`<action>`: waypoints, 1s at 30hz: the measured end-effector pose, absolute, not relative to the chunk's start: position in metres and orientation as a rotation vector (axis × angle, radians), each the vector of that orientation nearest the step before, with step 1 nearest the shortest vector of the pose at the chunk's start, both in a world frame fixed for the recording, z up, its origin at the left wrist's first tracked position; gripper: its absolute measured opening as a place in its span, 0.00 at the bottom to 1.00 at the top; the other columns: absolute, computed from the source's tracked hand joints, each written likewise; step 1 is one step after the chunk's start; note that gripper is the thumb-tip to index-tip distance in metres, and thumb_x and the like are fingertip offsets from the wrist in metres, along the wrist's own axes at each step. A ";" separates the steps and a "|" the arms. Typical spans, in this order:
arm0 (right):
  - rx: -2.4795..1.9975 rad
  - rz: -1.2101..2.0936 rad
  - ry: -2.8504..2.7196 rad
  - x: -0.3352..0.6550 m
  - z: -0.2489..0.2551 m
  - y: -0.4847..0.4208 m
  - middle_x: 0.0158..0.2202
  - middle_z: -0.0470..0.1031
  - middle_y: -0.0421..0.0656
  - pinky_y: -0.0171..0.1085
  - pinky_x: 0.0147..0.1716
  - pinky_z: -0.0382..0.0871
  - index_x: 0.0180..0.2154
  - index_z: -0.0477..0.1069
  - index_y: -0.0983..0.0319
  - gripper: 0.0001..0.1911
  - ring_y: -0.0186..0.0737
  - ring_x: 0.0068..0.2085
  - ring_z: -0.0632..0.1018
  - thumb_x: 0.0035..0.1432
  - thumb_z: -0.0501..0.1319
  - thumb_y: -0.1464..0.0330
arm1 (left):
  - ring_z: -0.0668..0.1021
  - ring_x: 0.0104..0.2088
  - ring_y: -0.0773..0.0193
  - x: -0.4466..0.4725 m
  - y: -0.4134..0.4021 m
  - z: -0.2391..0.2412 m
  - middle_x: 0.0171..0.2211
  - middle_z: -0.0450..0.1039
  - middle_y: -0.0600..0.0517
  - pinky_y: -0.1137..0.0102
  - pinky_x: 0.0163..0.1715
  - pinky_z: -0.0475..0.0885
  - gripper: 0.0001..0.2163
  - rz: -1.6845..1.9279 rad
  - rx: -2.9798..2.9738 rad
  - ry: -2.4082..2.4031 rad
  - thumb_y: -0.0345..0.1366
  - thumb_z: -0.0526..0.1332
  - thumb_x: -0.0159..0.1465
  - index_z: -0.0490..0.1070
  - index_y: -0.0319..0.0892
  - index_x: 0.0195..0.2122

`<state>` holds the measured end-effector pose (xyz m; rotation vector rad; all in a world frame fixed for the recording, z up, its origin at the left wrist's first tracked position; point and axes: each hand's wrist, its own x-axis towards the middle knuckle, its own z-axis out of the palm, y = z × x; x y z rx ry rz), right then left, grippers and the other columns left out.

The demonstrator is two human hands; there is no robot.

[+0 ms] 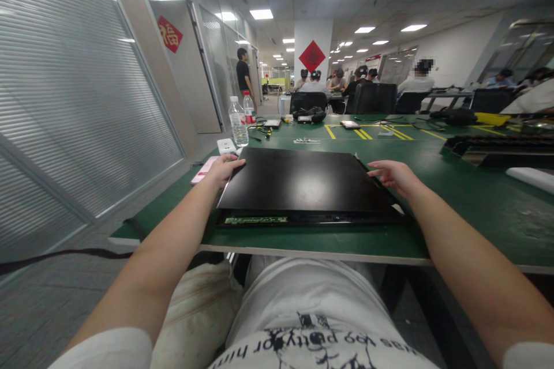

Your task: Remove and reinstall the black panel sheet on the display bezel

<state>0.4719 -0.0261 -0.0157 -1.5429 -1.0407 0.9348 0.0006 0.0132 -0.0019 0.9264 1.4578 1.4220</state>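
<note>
A flat black display panel (pixel 298 179) lies in front of me near the table's front edge, its dark surface facing up. Along its near side shows a black frame (pixel 341 219) with a strip of green circuit board (pixel 255 220). My left hand (pixel 225 170) grips the panel's left edge, thumb on top and the other fingers partly hidden below. At the right edge is my right hand (pixel 397 176), its fingers stretched out and slightly apart beside the frame; whether the fingertips touch it, I cannot tell.
The green table (pixel 467 207) carries a water bottle (pixel 239 121), a red-labelled bottle (pixel 249 107), a pink phone-like item (pixel 204 170) and a white box (pixel 227 146). Dark strips (pixel 497 150) and a white bar (pixel 532 180) lie right. People sit at tables beyond; one person (pixel 243 75) stands.
</note>
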 end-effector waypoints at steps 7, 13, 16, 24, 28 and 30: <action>-1.579 0.892 -1.049 0.474 -0.017 -0.024 0.35 0.83 0.52 0.32 0.17 0.59 0.38 0.80 0.64 0.14 0.31 0.21 0.67 0.49 0.67 0.64 | 0.78 0.22 0.63 0.005 0.010 -0.004 0.22 0.74 0.55 0.69 0.27 0.75 0.23 1.406 0.972 1.463 0.27 0.81 0.44 0.67 0.43 0.32; -1.593 0.890 -1.037 0.474 -0.017 -0.024 0.32 0.82 0.50 0.32 0.17 0.58 0.36 0.80 0.64 0.12 0.30 0.21 0.65 0.47 0.67 0.66 | 0.69 0.16 0.71 0.003 0.013 -0.012 0.17 0.68 0.59 0.75 0.17 0.60 0.20 1.331 1.098 1.592 0.30 0.81 0.45 0.70 0.40 0.30; -1.597 0.870 -1.077 0.474 -0.019 -0.023 0.32 0.81 0.49 0.32 0.17 0.57 0.35 0.80 0.64 0.12 0.30 0.20 0.65 0.47 0.68 0.65 | 0.68 0.16 0.70 0.003 0.012 -0.013 0.17 0.67 0.59 0.75 0.17 0.58 0.18 1.312 1.148 1.653 0.30 0.80 0.44 0.71 0.40 0.28; -1.737 0.732 -1.241 0.474 -0.018 -0.025 0.33 0.83 0.48 0.34 0.16 0.57 0.31 0.80 0.63 0.09 0.30 0.19 0.63 0.46 0.67 0.66 | 0.69 0.19 0.67 0.001 0.009 -0.010 0.17 0.66 0.58 0.72 0.21 0.60 0.17 1.272 1.215 1.731 0.30 0.81 0.41 0.74 0.41 0.27; -1.847 0.671 -1.240 0.477 -0.014 -0.028 0.33 0.84 0.49 0.36 0.17 0.57 0.30 0.80 0.63 0.07 0.32 0.18 0.63 0.49 0.65 0.67 | 0.70 0.20 0.65 0.001 0.009 -0.009 0.17 0.65 0.59 0.71 0.22 0.61 0.19 1.266 1.197 1.703 0.33 0.81 0.40 0.77 0.41 0.31; -1.898 0.628 -1.271 0.478 -0.011 -0.029 0.33 0.84 0.49 0.37 0.18 0.57 0.30 0.81 0.63 0.07 0.34 0.19 0.65 0.50 0.65 0.68 | 0.70 0.20 0.65 0.000 0.009 -0.009 0.17 0.65 0.59 0.71 0.22 0.61 0.20 1.257 1.201 1.696 0.34 0.81 0.39 0.78 0.41 0.32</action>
